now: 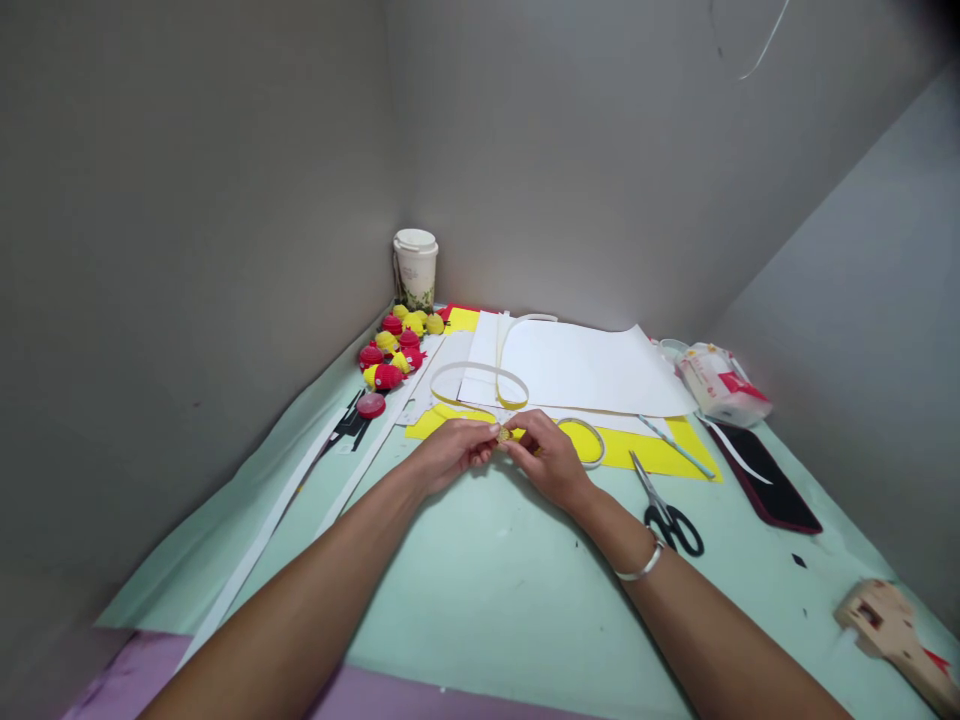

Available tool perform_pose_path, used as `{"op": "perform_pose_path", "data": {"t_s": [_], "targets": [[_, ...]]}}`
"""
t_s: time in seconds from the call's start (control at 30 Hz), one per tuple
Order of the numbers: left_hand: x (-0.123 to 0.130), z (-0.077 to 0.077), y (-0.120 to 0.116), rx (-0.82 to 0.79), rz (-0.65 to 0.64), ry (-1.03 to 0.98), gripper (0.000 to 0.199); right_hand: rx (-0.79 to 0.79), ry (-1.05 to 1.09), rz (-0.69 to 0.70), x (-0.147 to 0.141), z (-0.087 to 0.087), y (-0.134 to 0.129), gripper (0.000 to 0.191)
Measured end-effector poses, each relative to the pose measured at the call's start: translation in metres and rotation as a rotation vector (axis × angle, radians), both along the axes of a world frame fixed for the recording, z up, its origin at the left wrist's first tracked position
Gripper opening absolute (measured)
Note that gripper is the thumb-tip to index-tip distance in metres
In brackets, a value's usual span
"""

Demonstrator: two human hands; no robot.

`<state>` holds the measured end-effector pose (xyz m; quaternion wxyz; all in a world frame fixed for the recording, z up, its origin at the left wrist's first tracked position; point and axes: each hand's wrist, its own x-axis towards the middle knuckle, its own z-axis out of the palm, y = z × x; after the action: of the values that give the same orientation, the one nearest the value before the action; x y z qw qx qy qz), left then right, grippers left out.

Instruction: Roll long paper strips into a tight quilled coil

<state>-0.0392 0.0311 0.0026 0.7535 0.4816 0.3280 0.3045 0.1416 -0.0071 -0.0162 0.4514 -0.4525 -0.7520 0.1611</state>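
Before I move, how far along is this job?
Apparently done: the red and yellow pieces near the cup. In hand: a small yellowish piece, pinched between left hand and right hand. Probably left: finishing it, perhaps using the curled strip and yellow sheet; total unclear.

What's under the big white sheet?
Yellow paper shows past the near edge of the white sheet; red paper peeks out at its far left. Anything fully beneath is covered, so can't tell.

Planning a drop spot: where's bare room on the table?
Largest: green cover between left forearm and right forearm, down to purple surface, bar specks. Smaller: between right forearm, scissors and beige tool, near a dark scrap. Crowded: far side, white sheet and curled strip; far left, red and yellow pieces; right, phone and packet.
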Motion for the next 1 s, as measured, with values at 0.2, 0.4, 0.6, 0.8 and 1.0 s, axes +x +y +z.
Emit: {"op": "perform_pose_path", "data": {"t_s": [0.2,0.4,0.6,0.8,1.0], "targets": [[0.0005,0.0016,-0.0007,-0.011,0.0,-0.01,0.023,-0.022,-0.005,0.023,0.0007,0.0019,-0.0008,0.016],[0.0003,-0.0011,0.0001,0.001,0.001,-0.008,0.022,-0.014,-0.007,0.053,0.0019,0.0056,-0.002,0.016],[0.0015,-0.0029,0.0006,0.036,0.004,-0.016,0.022,-0.01,-0.028,0.014,0.0023,0.0023,-0.0011,0.017],[0.0027,-0.0008,0.0001,0.036,0.011,0.011,0.023,-0.046,-0.002,-0.068,0.0006,-0.0029,0.001,0.021],[0.0021,0.0012,0.0,0.011,-0.003,0.016,0.023,-0.007,0.005,-0.016,0.0019,0.0012,0.0001,0.013]]}}
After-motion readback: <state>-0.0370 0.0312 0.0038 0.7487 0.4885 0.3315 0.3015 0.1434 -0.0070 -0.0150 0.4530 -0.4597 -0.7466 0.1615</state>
